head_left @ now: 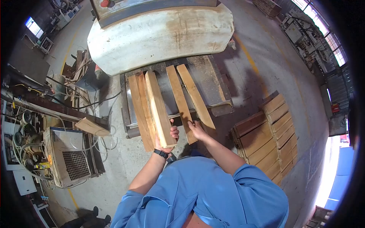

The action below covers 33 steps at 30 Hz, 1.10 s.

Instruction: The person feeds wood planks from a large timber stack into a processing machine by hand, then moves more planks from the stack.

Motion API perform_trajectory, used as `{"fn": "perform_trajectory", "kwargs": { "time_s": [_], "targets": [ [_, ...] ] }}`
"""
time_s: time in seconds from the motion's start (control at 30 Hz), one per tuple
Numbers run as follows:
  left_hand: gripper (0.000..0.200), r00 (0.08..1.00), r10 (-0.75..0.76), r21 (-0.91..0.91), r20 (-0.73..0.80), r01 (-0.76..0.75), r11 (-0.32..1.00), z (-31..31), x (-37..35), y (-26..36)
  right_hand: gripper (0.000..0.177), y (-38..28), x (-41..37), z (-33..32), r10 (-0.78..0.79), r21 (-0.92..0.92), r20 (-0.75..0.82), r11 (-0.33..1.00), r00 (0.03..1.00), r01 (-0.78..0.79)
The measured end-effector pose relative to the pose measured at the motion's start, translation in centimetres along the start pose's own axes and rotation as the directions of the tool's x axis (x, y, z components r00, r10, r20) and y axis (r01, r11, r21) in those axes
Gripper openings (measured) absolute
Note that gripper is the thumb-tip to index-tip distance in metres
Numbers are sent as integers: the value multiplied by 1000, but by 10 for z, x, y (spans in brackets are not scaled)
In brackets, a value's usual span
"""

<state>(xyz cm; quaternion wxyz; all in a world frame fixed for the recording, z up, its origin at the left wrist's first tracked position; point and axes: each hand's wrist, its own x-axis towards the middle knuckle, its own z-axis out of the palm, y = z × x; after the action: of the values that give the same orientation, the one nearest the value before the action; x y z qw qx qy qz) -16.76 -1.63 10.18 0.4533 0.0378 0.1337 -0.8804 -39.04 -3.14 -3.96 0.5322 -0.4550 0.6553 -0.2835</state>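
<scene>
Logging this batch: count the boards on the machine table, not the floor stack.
5. Three boards lie together at the left, near ends in the left hand; two boards lie apart at the right, near ends by the right hand. Others may hide underneath.

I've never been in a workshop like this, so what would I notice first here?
The big cream machine hood at the top, scuffed with brown stains. Just below it, the left hand grips a bundle of wooden planks on the machine's table, while the right hand touches another plank. A tidy stack of boards sits on the floor at the right.
</scene>
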Motion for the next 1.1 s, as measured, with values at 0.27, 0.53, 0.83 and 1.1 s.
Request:
{"fn": "perform_trajectory", "kwargs": {
  "time_s": [0.27, 0.53, 0.83, 1.1],
  "targets": [
    [73, 996, 90, -221, 23, -82, 972, 18, -8, -2, 73, -88, -48, -8, -6, -369, -21, 930, 1000, -2],
    [61, 971, 211, 79, -116, -203, 976, -1, -23, 27, 77, -62, -63, -100, -131, -448, -386, 892, 913, -61],
    [61, 903, 323, 653, -283, -65, 755, 7, -31, 19, 71, 3, -47, -87, 144, 146, -213, 983, 966, -115],
    [49, 812, 479, 841, -332, 25, 541, 2, -38, 31, 75, -78, -94, -104, -242, -523, 1, 827, 970, 207]
  ]
}}
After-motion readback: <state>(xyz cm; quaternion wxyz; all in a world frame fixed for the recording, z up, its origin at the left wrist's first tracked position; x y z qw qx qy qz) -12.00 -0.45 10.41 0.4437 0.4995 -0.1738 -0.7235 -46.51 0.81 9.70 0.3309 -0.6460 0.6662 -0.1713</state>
